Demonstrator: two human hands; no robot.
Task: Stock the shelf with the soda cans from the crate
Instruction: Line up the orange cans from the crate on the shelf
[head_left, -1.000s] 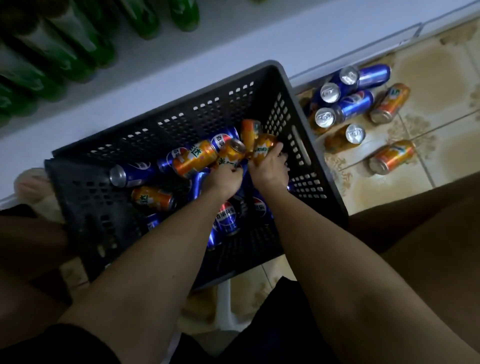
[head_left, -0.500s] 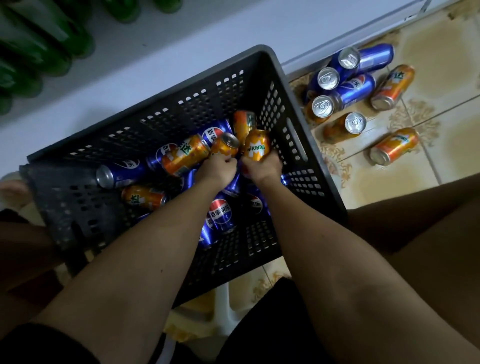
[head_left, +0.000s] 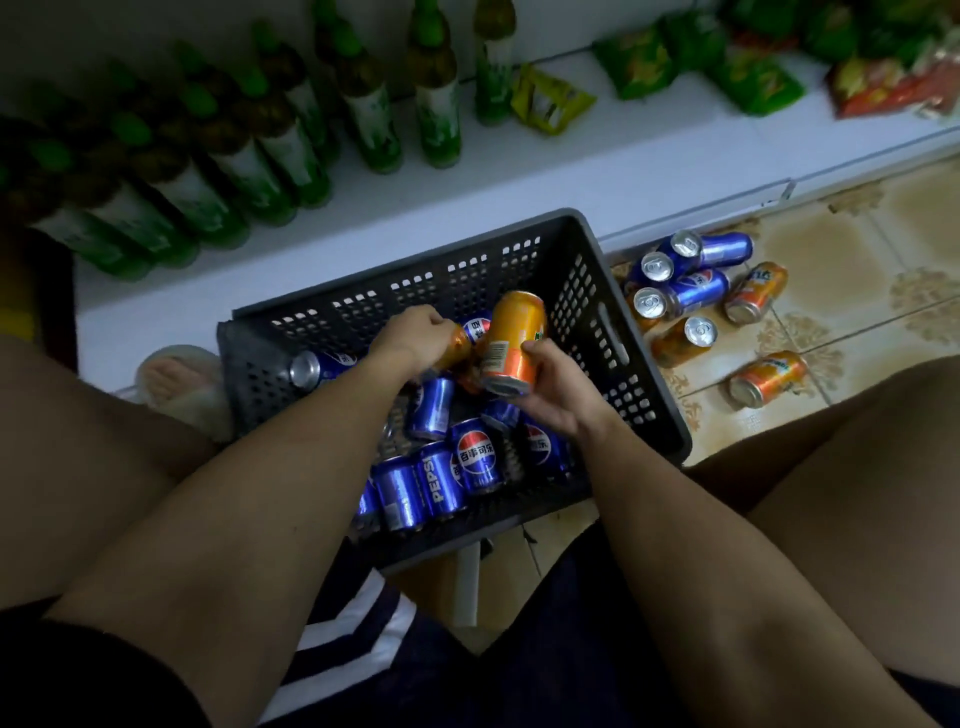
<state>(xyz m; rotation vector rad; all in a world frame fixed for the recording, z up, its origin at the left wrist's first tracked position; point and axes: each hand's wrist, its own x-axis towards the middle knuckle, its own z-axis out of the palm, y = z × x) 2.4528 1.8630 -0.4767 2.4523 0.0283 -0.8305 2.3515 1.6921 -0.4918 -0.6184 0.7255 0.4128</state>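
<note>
Your right hand (head_left: 550, 384) is wrapped around an orange can (head_left: 511, 340), fingers curled on its side, and the can is up above the crate's contents, tilted with its base toward you. Your left hand (head_left: 415, 332) is closed over a second orange can (head_left: 460, 340), only its end peeking out past your knuckles, right beside the first one. Both hands sit over the middle of the dark crate (head_left: 587, 249). Under and just behind your wrists, the blue cans (head_left: 475, 457) lie jumbled on the crate floor, a few standing near the close wall, one more lying at the left side (head_left: 317, 366). Out to the right of the crate, a cluster of blue and orange cans (head_left: 696, 296) lies on the tiled floor (head_left: 841, 260). Beyond the crate runs the white shelf (head_left: 519, 171), with green bottles (head_left: 291, 140) lined along its left and snack bags (head_left: 639, 62) to the right.
</note>
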